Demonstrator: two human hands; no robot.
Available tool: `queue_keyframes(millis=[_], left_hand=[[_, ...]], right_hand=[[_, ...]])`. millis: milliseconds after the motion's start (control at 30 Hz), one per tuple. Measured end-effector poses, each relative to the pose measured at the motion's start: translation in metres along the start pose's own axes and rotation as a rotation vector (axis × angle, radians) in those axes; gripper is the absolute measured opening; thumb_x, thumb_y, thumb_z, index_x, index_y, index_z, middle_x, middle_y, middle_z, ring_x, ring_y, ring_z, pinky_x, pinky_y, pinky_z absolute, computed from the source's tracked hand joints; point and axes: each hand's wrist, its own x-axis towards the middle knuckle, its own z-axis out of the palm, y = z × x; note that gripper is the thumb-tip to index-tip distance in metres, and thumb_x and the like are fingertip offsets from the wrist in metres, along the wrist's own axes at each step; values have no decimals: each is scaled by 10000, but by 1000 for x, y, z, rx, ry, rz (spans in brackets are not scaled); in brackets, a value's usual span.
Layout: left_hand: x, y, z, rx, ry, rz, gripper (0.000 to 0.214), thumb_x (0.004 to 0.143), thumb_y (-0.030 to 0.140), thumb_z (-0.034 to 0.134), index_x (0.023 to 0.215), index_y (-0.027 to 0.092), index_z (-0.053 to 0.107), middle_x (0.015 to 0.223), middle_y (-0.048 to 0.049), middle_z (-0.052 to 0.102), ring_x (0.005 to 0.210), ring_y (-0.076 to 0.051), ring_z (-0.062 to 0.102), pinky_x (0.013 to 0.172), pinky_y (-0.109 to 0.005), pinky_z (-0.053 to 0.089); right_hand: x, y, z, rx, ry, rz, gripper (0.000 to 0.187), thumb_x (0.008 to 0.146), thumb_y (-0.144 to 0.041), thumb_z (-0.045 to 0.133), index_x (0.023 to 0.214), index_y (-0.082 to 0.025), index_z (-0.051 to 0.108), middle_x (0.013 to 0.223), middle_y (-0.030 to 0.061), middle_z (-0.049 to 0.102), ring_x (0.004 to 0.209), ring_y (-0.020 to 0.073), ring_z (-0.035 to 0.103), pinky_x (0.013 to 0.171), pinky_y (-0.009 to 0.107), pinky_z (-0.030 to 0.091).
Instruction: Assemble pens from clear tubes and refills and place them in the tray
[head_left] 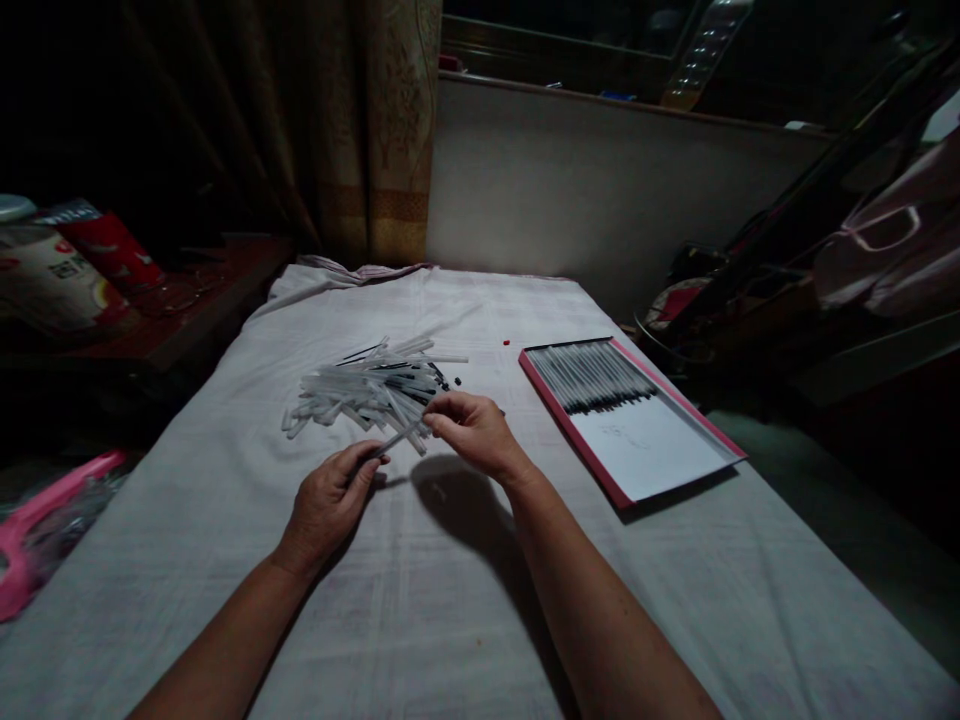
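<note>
Between my two hands runs a slim, translucent pen [401, 437], slanting up to the right. My left hand [326, 505] is closed around its lower end, and the fingers of my right hand [472, 432] pinch its upper end. Just beyond them lies a loose pile of clear pen barrels [345, 390], with dark, thin pieces mixed in. Small black caps [457, 381] rest at the pile's right edge. To the right, a shallow pink-edged box [577, 458] holds a row of clear pens with black ends [592, 372] along its far side.
A white cloth [420, 620] covers the bed-like surface under everything. Near the box is a tiny red piece [506, 342]. On the left, a dark wooden table [202, 310] bears containers, and a pink plastic item [56, 510] stands low beside the cloth. Behind hangs a curtain [390, 130].
</note>
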Motion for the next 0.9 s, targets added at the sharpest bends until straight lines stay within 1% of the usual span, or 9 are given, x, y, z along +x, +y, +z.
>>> queue_keyframes(millis=[100, 267, 367, 433, 533, 600, 700, 800, 900], left_hand=[[1, 4, -1, -1, -9, -16, 298, 927, 428, 516, 1068, 221, 678, 912, -42, 784, 833, -206, 751, 795, -314, 589], [2, 9, -2, -12, -16, -75, 308, 922, 451, 489, 1040, 217, 651, 887, -41, 781, 767, -201, 752, 742, -305, 592], [2, 10, -3, -24, -23, -100, 321, 924, 471, 469, 1020, 216, 640, 877, -42, 780, 753, -202, 752, 715, -307, 593], [2, 10, -3, -32, -22, -104, 319, 928, 471, 468, 1015, 213, 634, 872, -44, 780, 750, -201, 751, 701, -305, 592], [1, 9, -3, -21, -6, -100, 319, 926, 477, 477, 1015, 214, 634, 876, -49, 782, 749, -204, 751, 705, -309, 594], [1, 7, -3, 5, -5, -95, 316, 921, 475, 488, 1024, 219, 641, 892, -50, 784, 773, -210, 751, 732, -317, 595], [1, 4, -3, 39, -15, -91, 309, 908, 460, 514, 1036, 218, 657, 911, -50, 783, 807, -215, 751, 758, -315, 591], [0, 2, -2, 42, -18, -96, 324, 905, 463, 523, 1047, 211, 670, 936, -53, 780, 828, -214, 749, 751, -302, 589], [0, 1, -2, 66, -13, -78, 328, 904, 466, 531, 1038, 211, 687, 946, -52, 778, 839, -214, 744, 770, -302, 586]], right_hand=[[-3, -1, 8, -136, -11, -38, 143, 823, -225, 618, 825, -178, 754, 736, 18, 728, 692, 150, 656, 643, 248, 484], [-7, -9, 11, -253, -14, -108, 188, 849, -197, 620, 931, -215, 789, 958, 59, 790, 891, 196, 727, 801, 290, 522], [-5, -6, 2, -210, -36, -97, 242, 863, -232, 612, 1048, -237, 769, 967, 45, 791, 878, 193, 729, 794, 302, 535], [-2, 3, -14, -211, 47, -51, 267, 862, -242, 601, 1083, -242, 751, 907, 32, 785, 817, 191, 719, 765, 316, 539], [0, 21, -48, -392, 265, 55, 192, 837, -216, 607, 947, -239, 763, 881, 47, 766, 806, 222, 701, 788, 369, 524], [-2, 32, -68, -548, 351, 147, 119, 804, -189, 645, 825, -237, 752, 839, 59, 745, 806, 253, 689, 794, 394, 504], [-7, 44, -83, -648, 358, 232, 51, 736, -175, 732, 730, -225, 725, 747, 74, 701, 756, 283, 667, 735, 393, 470], [-11, 48, -82, -669, 317, 251, 112, 668, -155, 781, 662, -222, 691, 717, 80, 683, 745, 278, 641, 703, 373, 434], [-12, 46, -77, -680, 274, 257, 142, 682, -110, 738, 621, -215, 663, 724, 83, 680, 749, 261, 630, 704, 361, 421]])
